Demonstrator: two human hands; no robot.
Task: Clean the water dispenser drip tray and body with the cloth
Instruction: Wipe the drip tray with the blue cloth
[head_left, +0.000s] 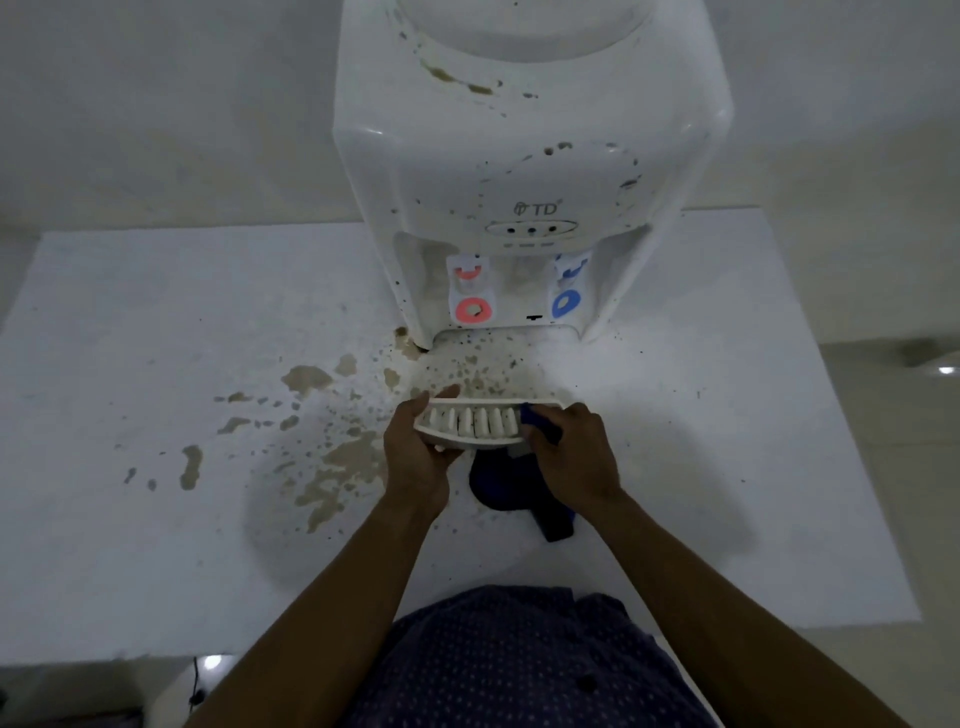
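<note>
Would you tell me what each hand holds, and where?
Left hand grips the drip tray by its left end; right hand holds the blue cloth against its right end.

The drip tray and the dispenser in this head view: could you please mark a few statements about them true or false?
1. The drip tray sits slotted into the water dispenser. False: it is out, gripped by the left hand in front of the dispenser.
2. The right hand holds a dark blue cloth against the tray's right end. True.
3. The table is spotless. False: brown stains are spread across it.
4. The dispenser body carries dark specks and brownish smears. True.
</note>
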